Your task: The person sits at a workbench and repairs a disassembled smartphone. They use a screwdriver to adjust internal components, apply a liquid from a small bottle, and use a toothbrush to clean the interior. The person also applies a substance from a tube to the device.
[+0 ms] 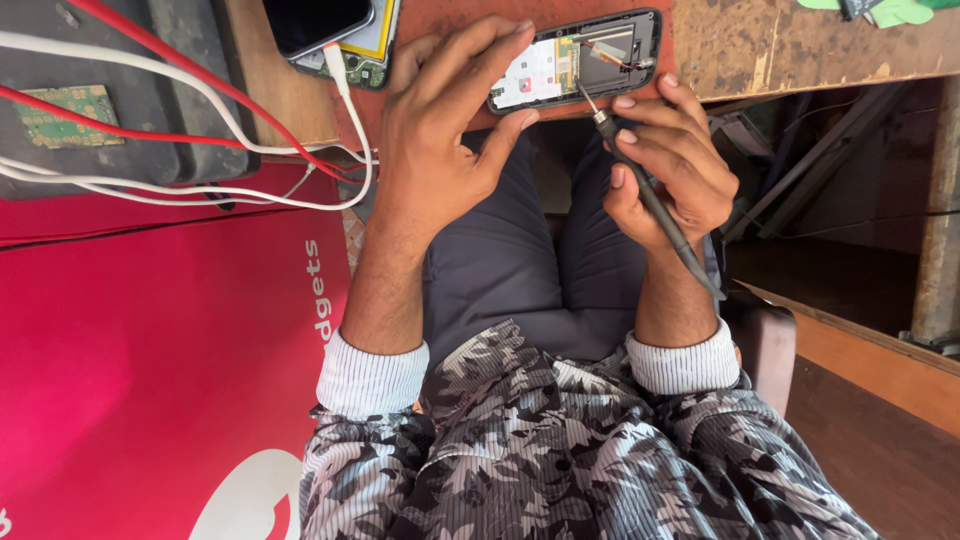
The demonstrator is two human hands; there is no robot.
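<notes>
The opened phone [577, 60] is lying at the edge of the wooden workbench [790, 45], its back cover off and its pale circuit board and dark frame showing. The person's left hand [440, 130] is resting on the near-left end of the phone, its fingers spread over the phone's top edge and the thumb pressing up against the phone's lower edge, so the hand is pinching the phone in place. The right hand [665, 165] is sitting just below the right end of the phone, its fingers curled narrowly around a slim dark screwdriver [650, 195], gripping it like a pen; the metal tip is touching the inside of the phone near its middle, while the handle is trailing down past the wrist. To the left of the phone, a second phone [325, 25] with a dark screen is lying on the bench beside a yellow-and-green board [372, 45]. Farther left of the phone, white cables [200, 90] and red cables [180, 65] are crossing over a grey case [150, 110], with a small green circuit board [60, 110] lying on it. Below and left of the phone, a red surface [150, 370] is spreading out beside the person's lap, which is covered in grey trousers [520, 270] and a patterned shirt [560, 450].
</notes>
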